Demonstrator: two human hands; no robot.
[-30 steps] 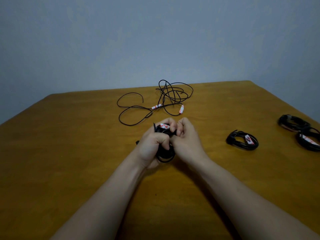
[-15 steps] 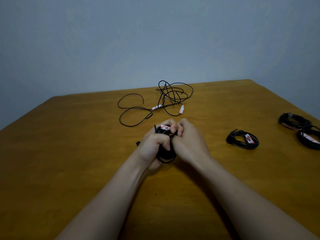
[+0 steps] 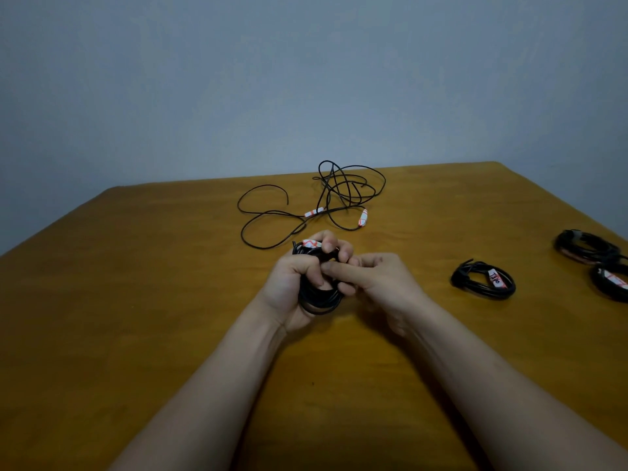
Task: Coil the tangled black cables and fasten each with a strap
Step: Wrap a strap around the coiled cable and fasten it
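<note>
Left grip (image 3: 292, 287) was clamped round coiled cable (image 3: 319, 299) at mid tabletop (image 3: 136, 300); right grip (image 3: 380, 283) pinched coil's top, fingers curled. Tangled cable (image 3: 328, 198) lay nr far edge. Finished coils (image 3: 495, 279) sat nr right edge.

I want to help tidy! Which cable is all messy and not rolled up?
The far cable, sprawled in loose loops. The three coils at the right are bundled; the left hand and right hand hold a fourth coil.

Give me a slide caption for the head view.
Left hand and right hand grip a coiled cable; tangled cable beyond, three bundled coils at right, on wooden table.
</note>
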